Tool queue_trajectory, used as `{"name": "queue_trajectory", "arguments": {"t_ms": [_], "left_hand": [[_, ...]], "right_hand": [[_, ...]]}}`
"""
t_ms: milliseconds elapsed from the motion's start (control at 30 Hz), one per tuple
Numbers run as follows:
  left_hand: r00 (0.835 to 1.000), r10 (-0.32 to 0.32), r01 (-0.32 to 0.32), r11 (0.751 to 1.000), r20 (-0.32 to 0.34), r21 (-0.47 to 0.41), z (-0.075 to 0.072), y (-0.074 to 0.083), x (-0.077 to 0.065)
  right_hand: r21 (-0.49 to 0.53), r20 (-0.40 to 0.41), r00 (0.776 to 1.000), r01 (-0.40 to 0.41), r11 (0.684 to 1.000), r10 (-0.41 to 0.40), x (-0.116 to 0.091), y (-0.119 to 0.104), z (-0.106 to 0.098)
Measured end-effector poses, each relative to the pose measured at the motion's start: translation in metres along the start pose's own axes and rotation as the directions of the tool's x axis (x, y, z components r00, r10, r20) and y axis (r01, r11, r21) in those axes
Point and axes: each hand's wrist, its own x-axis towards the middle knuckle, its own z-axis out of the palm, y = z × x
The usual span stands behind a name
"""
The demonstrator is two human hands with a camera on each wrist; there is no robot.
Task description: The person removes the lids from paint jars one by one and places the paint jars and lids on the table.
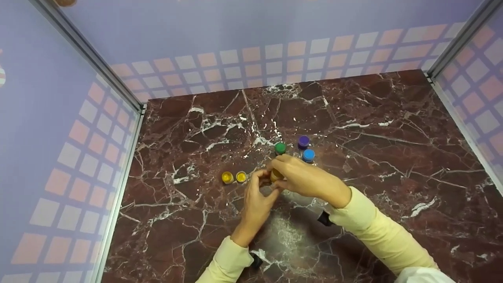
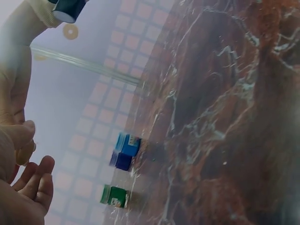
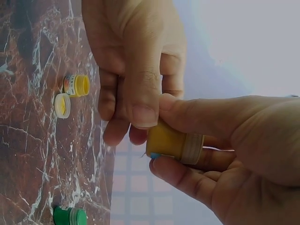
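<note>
Marbled tabletop [image 1: 169, 129]: open yellow jar [image 1: 227, 177] at nine o'clock from the right hand [image 1: 302, 177], which grips a capped jar [image 3: 166, 141] (left hand [image 1: 257, 204]: hold unclear); three others [image 1: 280, 148] capped.

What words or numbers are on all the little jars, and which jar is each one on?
There are none I can read for sure.
Green jar: white marks, too blurred to read.
Blue jar: a pale label patch, too blurred to read.
Open yellow jar: tiny print on its label, too small to read.
Held yellow jar: a bit of blue shows, but no readable letters.
Purple jar: no writing I can make out.
</note>
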Motion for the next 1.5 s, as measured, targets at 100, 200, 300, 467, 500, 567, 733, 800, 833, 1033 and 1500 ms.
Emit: {"name": "queue_trajectory", "arguments": {"t_ms": [100, 200, 300, 467, 500, 567, 733, 800, 833, 1033, 1500], "left_hand": [[1.0, 0.012, -0.012, 1.0, -0.028, -0.009, 0.005, -0.003, -0.001], [0.998, 0.028, -0.029, 1.0, -0.061, -0.004, 0.011, -0.005, -0.002], [0.995, 0.038, -0.038, 0.999, -0.091, -0.003, 0.015, -0.005, -0.002], [0.995, 0.019, -0.022, 1.0, -0.101, -0.022, 0.02, -0.004, -0.002], [0.995, 0.016, -0.018, 1.0, -0.1, -0.021, 0.021, -0.004, -0.001], [0.995, 0.02, -0.021, 1.0, -0.101, -0.013, 0.022, -0.003, 0.0], [0.991, 0.058, -0.054, 0.998, -0.12, 0.035, 0.023, -0.003, 0.001], [0.99, 0.065, -0.06, 0.997, -0.123, 0.04, 0.023, -0.004, 0.002], [0.99, 0.062, -0.057, 0.998, -0.124, 0.04, 0.023, -0.003, 0.002], [0.993, -0.01, 0.014, 0.999, -0.121, 0.032, 0.024, 0.002, 0.005], [0.997, -0.057, 0.061, 0.994, -0.047, 0.086, 0.019, 0.007, 0.01]], "right_hand": [[0.007, 0.01, 1.0, -0.019, 1.0, 0.019, -0.001, -0.001, -0.001], [0.016, 0.017, 0.998, -0.053, 0.998, 0.053, -0.002, -0.003, -0.001], [0.019, 0.022, 0.996, -0.085, 0.996, 0.084, -0.002, -0.004, 0.0], [0.011, 0.02, 0.994, -0.105, 0.994, 0.105, -0.003, -0.006, 0.001], [0.012, 0.016, 0.994, -0.108, 0.994, 0.108, -0.003, -0.006, 0.001], [0.026, 0.006, 0.994, -0.11, 0.994, 0.11, -0.004, -0.006, 0.001], [0.06, -0.015, 0.993, -0.117, 0.991, 0.118, -0.005, -0.005, 0.001], [0.058, -0.018, 0.991, -0.128, 0.99, 0.13, -0.006, -0.005, 0.001], [0.055, -0.019, 0.99, -0.135, 0.989, 0.136, -0.006, -0.004, 0.001], [0.012, -0.031, 0.991, -0.132, 0.991, 0.132, -0.008, -0.001, 0.002], [-0.026, -0.081, 0.991, -0.111, 0.994, 0.108, -0.012, 0.003, 0.01]]}}
